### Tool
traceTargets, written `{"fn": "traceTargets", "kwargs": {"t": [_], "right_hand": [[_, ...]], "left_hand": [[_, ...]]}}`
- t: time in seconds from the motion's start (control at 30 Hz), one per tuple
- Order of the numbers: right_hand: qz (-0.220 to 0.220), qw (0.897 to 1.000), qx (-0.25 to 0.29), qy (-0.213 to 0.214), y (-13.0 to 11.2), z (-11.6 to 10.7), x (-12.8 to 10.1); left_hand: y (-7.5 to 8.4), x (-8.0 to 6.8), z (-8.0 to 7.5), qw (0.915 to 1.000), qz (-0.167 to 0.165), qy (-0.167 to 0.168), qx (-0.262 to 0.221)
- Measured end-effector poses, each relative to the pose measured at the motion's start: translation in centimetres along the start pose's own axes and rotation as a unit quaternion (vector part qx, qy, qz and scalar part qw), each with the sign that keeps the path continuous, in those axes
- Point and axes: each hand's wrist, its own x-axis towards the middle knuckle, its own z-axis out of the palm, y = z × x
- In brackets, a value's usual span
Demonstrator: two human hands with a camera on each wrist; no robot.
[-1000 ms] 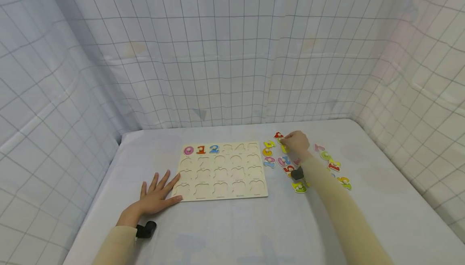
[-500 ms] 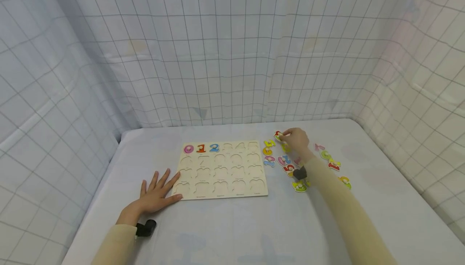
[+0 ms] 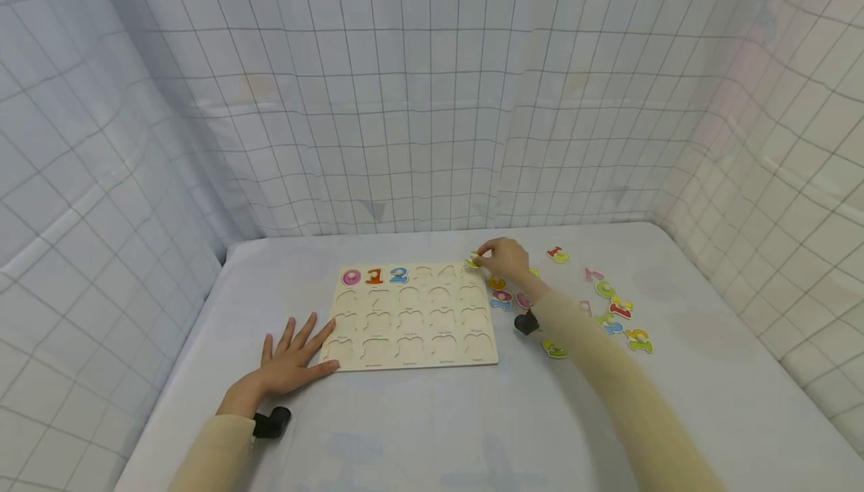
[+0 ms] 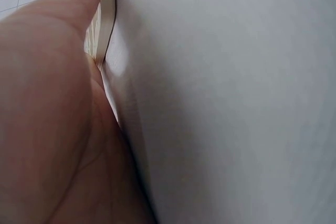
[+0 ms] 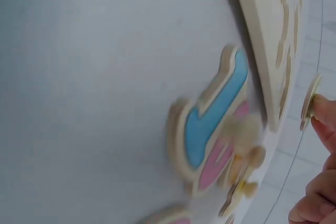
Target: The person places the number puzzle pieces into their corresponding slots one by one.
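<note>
A wooden number puzzle board (image 3: 412, 319) lies on the white table, with pieces 0, 1 and 2 (image 3: 374, 277) seated in its top row. My right hand (image 3: 502, 258) pinches a small yellow-green number piece (image 3: 472, 261) by its peg, just above the board's top right corner; the same number piece (image 5: 311, 103) shows edge-on in the right wrist view beside the puzzle board (image 5: 273, 35). My left hand (image 3: 292, 357) rests flat, fingers spread, at the board's lower left corner. In the left wrist view, the left hand (image 4: 52, 119) touches the puzzle board's edge (image 4: 107, 19).
Several loose coloured number pieces (image 3: 610, 310) lie scattered right of the board, one (image 3: 557, 255) farther back. A blue and pink piece (image 5: 215, 124) lies close to my right wrist. Checked fabric walls (image 3: 418, 102) enclose the table on three sides.
My right hand lifted a yellow-green piece from the loose pile and carried it left to the board's top right corner. The left hand has stayed still.
</note>
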Motion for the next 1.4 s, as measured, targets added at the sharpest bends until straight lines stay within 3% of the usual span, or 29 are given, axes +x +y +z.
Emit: {"fn": "traceTargets", "kwargs": {"t": [0.2,0.43,0.67,1.4], "right_hand": [[-0.057,0.998,-0.001,-0.032,-3.5,2.2,0.5],[-0.088,0.994,-0.030,-0.055,-6.8,3.9,1.1],[-0.086,0.993,-0.049,-0.068,-7.3,5.2,1.6],[-0.078,0.991,-0.058,-0.087,-7.7,5.9,2.4]], "left_hand": [[-0.1,0.1,0.1,1.0000,-0.003,-0.001,0.002],[-0.1,0.1,0.2,0.9999,-0.008,-0.001,0.008],[0.0,0.1,0.2,1.0000,-0.006,-0.001,0.005],[0.2,-0.1,0.2,0.9999,-0.007,0.008,0.005]]}}
